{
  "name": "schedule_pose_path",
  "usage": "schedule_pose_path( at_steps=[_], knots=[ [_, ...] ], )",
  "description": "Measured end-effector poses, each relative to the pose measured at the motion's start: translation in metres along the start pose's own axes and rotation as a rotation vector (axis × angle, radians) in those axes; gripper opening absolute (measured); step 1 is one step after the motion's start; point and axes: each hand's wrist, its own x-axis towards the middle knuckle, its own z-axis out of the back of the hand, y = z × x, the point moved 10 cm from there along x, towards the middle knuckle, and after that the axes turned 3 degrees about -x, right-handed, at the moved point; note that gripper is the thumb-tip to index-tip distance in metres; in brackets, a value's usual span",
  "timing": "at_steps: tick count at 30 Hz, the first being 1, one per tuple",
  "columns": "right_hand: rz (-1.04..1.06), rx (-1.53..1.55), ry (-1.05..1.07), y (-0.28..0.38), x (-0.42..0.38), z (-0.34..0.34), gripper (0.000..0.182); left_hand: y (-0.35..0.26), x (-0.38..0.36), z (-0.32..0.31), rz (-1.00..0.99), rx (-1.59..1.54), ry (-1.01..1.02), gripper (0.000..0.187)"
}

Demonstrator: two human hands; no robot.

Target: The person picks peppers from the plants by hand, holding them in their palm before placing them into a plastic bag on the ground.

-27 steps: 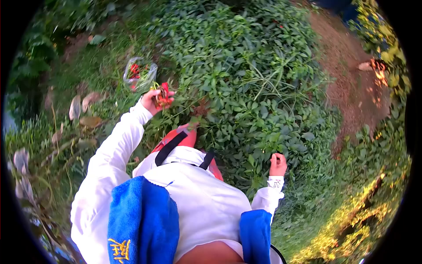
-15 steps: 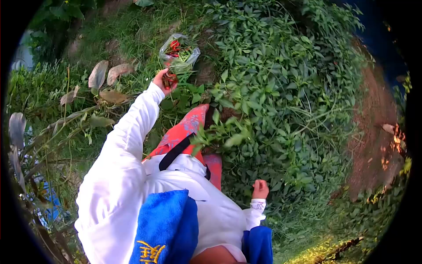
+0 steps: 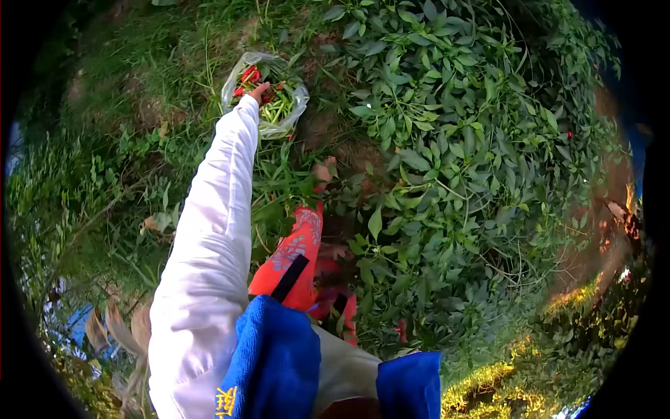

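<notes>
Left hand (image 3: 260,91) at bag (image 3: 234,78) of chillies (image 3: 279,106).
I cannot tell its grip (right hand unseen); the limp bag could tip on grass, spilling chillies.

One plastic bag (image 3: 265,91) of many chillies, one hand (image 3: 259,91) visible.

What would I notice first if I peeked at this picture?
The long white sleeve stretches up the middle to the left hand, which reaches into a clear plastic bag of red and green chilli peppers lying on the grass at the top. At right spreads a big leafy green bush; at the bottom hangs a bright blue towel.
</notes>
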Motion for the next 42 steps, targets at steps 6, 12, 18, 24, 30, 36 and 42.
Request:
schedule_pose_path(
  at_steps=[6, 12, 18, 24, 30, 36, 42],
  knots=[
    [-0.011, -0.069, 0.037, 0.046, -0.006, -0.026, 0.009, 0.038, 0.053, 0.061, -0.001, 0.337, -0.098, 0.044],
    [0.068, 0.022, 0.062, 0.118, -0.004, -0.043, 0.013, 0.059, -0.048, 0.055, 0.068, 0.633, 0.051, 0.045],
    [0.011, 0.239, 0.223, 0.171, -0.018, -0.069, 0.017, 0.047, -0.187, 0.035, 0.249, 0.851, 0.04, 0.042],
    [0.222, -0.219, 0.95, 0.33, -0.031, -0.143, 0.022, 0.073, -0.184, 0.02, 0.129, 0.763, 0.139, 0.026],
    [0.655, 0.026, 0.891, 0.464, 0.023, -0.247, 0.017, 0.09, -0.171, 0.024, 0.089, 0.779, 0.111, 0.032],
    [0.204, 0.048, 0.601, 0.416, 0.208, -0.402, 0.034, 0.059, -0.098, 0.069, -0.082, 0.641, -0.17, 0.052],
    [0.293, -0.45, 0.125, 0.376, 0.352, -0.506, 0.072, -0.073, -0.031, 0.089, -0.468, 1.188, -0.669, 0.073]
  ],
)
